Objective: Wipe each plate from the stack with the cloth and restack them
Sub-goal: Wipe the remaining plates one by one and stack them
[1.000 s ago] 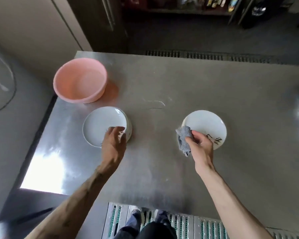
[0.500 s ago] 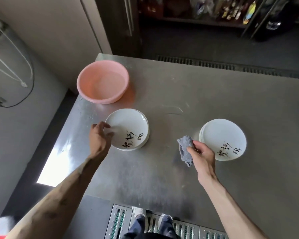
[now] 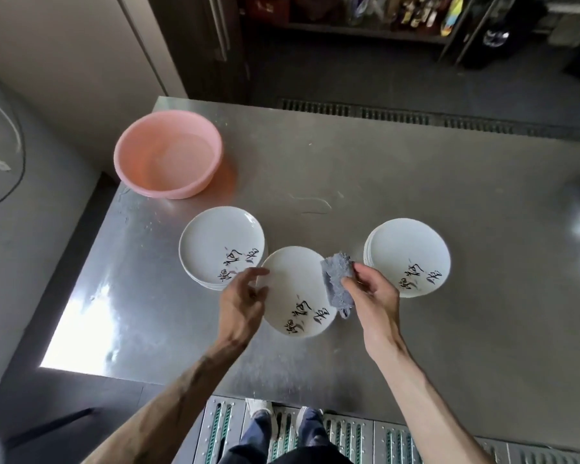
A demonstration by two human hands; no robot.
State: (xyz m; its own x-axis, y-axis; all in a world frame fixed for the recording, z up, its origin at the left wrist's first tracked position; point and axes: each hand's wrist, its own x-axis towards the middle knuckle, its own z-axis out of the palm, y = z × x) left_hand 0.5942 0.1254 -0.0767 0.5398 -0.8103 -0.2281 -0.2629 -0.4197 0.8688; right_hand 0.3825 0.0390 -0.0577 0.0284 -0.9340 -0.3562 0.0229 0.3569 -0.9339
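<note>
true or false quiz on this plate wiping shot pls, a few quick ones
1. The left hand holds one plate by its left edge. True.
2. The right hand grips the grey cloth at that plate's right edge. True.
3. The pink basin stands to the right of both stacks. False: it stands at the far left corner of the table, behind the left stack.
4. The top plate of the right stack is plain white. False: dark brush marks show on it.
5. The held plate is between the two stacks. True.
</note>
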